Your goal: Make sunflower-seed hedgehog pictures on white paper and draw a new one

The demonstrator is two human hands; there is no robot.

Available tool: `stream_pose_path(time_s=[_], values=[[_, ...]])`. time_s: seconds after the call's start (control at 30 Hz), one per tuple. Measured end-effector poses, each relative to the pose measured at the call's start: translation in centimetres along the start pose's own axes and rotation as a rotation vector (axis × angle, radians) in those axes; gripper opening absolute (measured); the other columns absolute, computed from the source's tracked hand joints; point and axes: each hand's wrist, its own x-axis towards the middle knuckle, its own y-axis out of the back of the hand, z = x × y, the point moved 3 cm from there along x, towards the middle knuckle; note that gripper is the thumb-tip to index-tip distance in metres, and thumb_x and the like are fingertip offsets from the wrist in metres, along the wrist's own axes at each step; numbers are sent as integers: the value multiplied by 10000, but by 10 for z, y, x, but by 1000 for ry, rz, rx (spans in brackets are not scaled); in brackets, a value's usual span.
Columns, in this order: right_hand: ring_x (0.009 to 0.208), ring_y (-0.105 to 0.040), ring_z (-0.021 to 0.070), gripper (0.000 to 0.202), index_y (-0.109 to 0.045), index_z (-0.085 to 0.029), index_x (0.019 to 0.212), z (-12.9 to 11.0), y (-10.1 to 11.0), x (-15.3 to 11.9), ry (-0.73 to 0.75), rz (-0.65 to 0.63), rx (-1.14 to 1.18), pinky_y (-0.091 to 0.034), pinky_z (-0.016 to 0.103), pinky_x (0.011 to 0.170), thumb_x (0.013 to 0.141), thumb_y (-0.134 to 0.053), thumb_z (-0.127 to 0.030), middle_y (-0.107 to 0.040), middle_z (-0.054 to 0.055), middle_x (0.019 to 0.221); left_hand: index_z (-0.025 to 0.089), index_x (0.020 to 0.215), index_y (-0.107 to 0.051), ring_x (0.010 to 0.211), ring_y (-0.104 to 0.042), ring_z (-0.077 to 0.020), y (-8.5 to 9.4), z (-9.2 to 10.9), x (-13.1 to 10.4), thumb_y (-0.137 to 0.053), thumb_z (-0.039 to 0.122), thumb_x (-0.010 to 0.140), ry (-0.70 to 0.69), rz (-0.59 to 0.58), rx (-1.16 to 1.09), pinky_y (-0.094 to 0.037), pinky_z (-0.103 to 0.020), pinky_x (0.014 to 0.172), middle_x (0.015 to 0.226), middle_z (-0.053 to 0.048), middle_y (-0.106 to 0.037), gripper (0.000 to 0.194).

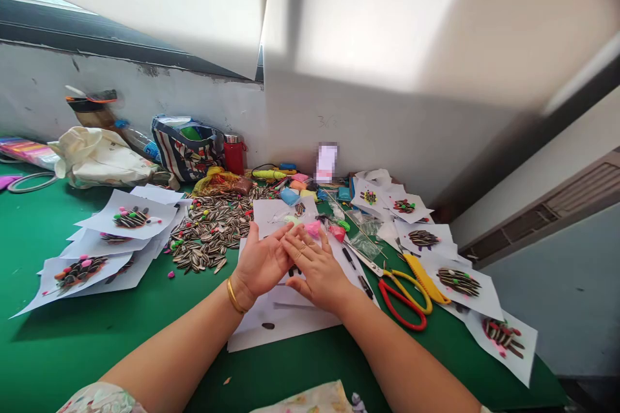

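Observation:
My left hand [265,259], with a gold bangle [236,297] at the wrist, is turned palm up above white paper sheets [261,339]. Across its fingers lies my right hand [314,266], palm down, fingers stretched out. Whether anything small sits between the two hands is hidden. Beneath them, dark seeds partly show on the paper, and a single sunflower seed [268,326] lies nearer me. Just beyond the fingertips are pink clay [314,228] and a sheet with a small seed cluster [300,209]. Black pens [365,286] lie right of my right hand.
Sunflower seeds [208,226] are heaped at left beside stacked seed-picture sheets [121,232]. Red-and-yellow scissors [402,300] and a yellow-handled tool [426,279] lie right, near more seed pictures [460,284]. Clay packs [289,196], a red bottle [234,155] and bags [186,148] line the wall.

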Motion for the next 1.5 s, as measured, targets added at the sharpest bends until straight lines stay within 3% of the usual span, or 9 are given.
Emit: stream_pose_path(time_s=[0.17, 0.37, 0.53, 0.6, 0.67, 0.73, 0.8, 1.0, 1.5], values=[[1490, -219, 258, 569, -344, -208, 1516, 0, -4, 4, -67, 22, 80, -85, 576, 1205, 1010, -379, -466, -439, 86, 1519, 132, 1297, -552, 1068, -633, -251, 3, -1, 2, -259, 756, 894, 54, -13, -39, -499, -371, 898, 1191, -173, -649, 799], [1435, -330, 247, 282, -664, -257, 1185, 14, 1, 4, -279, 161, 220, -202, 526, 1185, 981, -474, -304, -557, 32, 1422, 133, 1239, -599, 770, -636, -158, 0, -4, 0, -320, 752, 888, 72, -53, -66, -518, -282, 773, 978, -102, -683, 764], [1305, -475, 237, 162, -717, -256, 966, 17, 7, 3, -316, 311, 307, -334, 458, 1121, 930, -562, -284, -665, 45, 1239, 181, 1291, -585, 872, -652, -187, -2, -3, 0, -327, 762, 879, 55, -45, 113, -505, -317, 821, 1148, -135, -666, 758], [1201, -547, 230, 163, -717, -242, 961, 23, 7, 1, -342, 357, 319, -405, 421, 1050, 928, -569, -303, -685, 64, 1166, 201, 1274, -592, 1014, -641, -212, 4, 6, 4, -352, 753, 879, -72, 25, 235, -488, -334, 883, 1250, -139, -635, 720], [1078, -600, 222, 162, -713, -228, 965, 31, 3, -2, -372, 361, 330, -451, 387, 969, 925, -574, -300, -702, 70, 1080, 189, 1187, -634, 1057, -626, -224, 16, 19, 8, -423, 743, 859, -253, 192, 421, -481, -326, 874, 1179, -129, -660, 677], [981, -625, 211, 138, -708, -219, 962, 37, -3, -4, -381, 310, 358, -466, 361, 907, 910, -587, -260, -716, 59, 1001, 174, 1080, -660, 951, -635, -204, 31, 32, 12, -537, 680, 825, -369, 393, 690, -472, -293, 800, 1009, -96, -682, 579], [911, -635, 203, 119, -701, -215, 958, 39, -11, -5, -379, 240, 397, -466, 343, 855, 885, -607, -214, -725, 43, 948, 172, 1004, -657, 856, -625, -186, 40, 41, 15, -606, 583, 798, -375, 455, 1056, -458, -276, 739, 897, -53, -670, 463], [862, -612, 195, 89, -702, -234, 852, 32, -28, -1, -378, 149, 391, -414, 325, 802, 857, -650, -161, -717, 6, 862, 183, 783, -704, 742, -590, -184, 44, 44, 17, -616, 302, 737, -252, 246, 1807, -442, -286, 672, 801, -32, -651, 154], [872, -597, 187, 141, -723, -243, 866, 22, -34, 12, -391, 77, 266, -327, 324, 777, 882, -621, -148, -725, -1, 856, 216, 753, -738, 787, -620, -194, 33, 36, 10, -591, 198, 735, -179, 177, 2086, -443, -271, 682, 865, -47, -659, 149]])
